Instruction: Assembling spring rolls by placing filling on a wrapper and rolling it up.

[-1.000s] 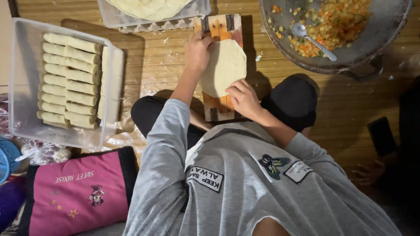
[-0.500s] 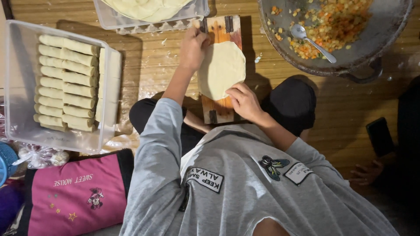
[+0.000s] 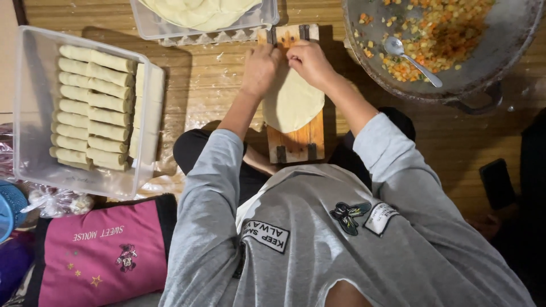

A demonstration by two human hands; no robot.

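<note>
The wooden floor point(image 3: 216, 96) carries everything the seated person works with. Largest is the dark wok point(image 3: 500, 62) at the upper right, its filling of diced orange and yellow vegetables point(image 3: 443, 34) part used, with bare metal showing around a metal spoon point(image 3: 412, 57) that rests in it. At the left a clear plastic container point(image 3: 34, 165) holds rows of finished rolls point(image 3: 94, 108), packed side by side and nearly filling it, so a good part of the batch looks done. Above the hands, a second clear tray point(image 3: 267, 17) keeps a stack of pale round wrappers point(image 3: 199, 8), so more seem left to make. Between the knees lies a wooden board point(image 3: 298, 142) with one round wrapper point(image 3: 293, 105) spread flat on it, no filling on it yet. The left hand point(image 3: 260, 71) and the right hand point(image 3: 309, 61) meet at the wrapper's far edge, fingers pinching that edge against the board; this roll appears only begun.
</note>
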